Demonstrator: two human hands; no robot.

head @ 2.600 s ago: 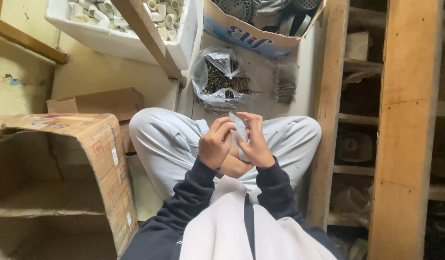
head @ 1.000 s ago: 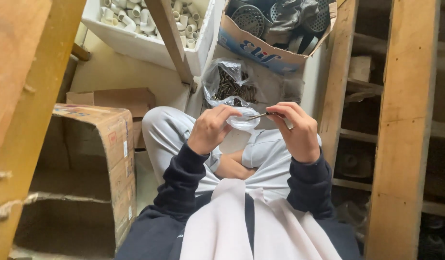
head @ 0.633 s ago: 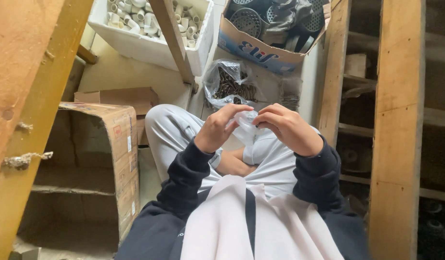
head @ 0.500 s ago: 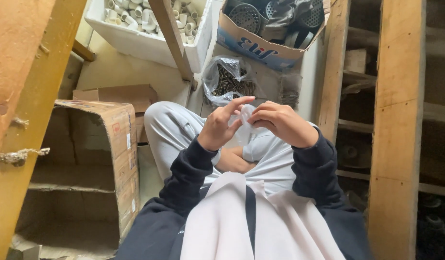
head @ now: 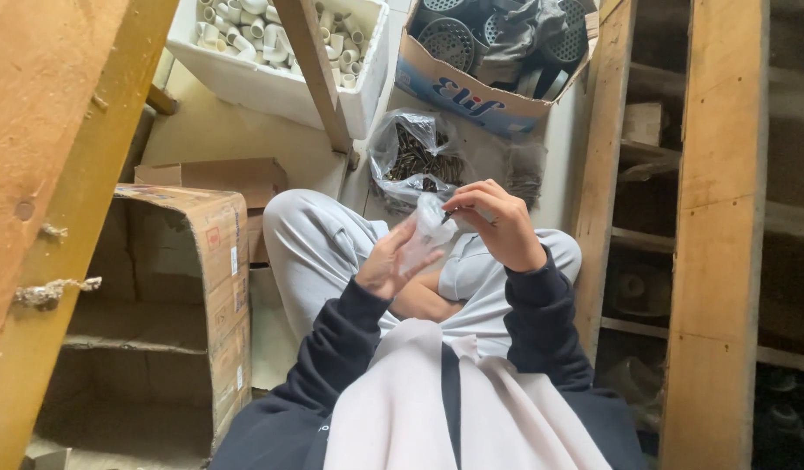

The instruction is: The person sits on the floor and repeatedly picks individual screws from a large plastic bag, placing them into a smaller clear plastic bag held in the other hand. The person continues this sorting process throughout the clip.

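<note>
A: Where are the 2 hands?

B: Both at frame centre, raised above the crossed legs. The left hand sits a little lower, palm turned up, fingers curled loosely with tips toward the right one.

A: And the right?

B: The right hand is higher, knuckles up, thumb and forefinger pinched together at the tips, close to the left fingertips. Both forearms rise from lower centre in dark sleeves, elbows bent.

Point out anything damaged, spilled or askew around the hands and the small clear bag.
Nothing is spilled. The left hand holds the small clear bag while the right hand pinches at its mouth. Oddities nearby: the empty cardboard box lies on its side with worn, torn edges, and the bag of dark screws sits open on the floor.
</note>
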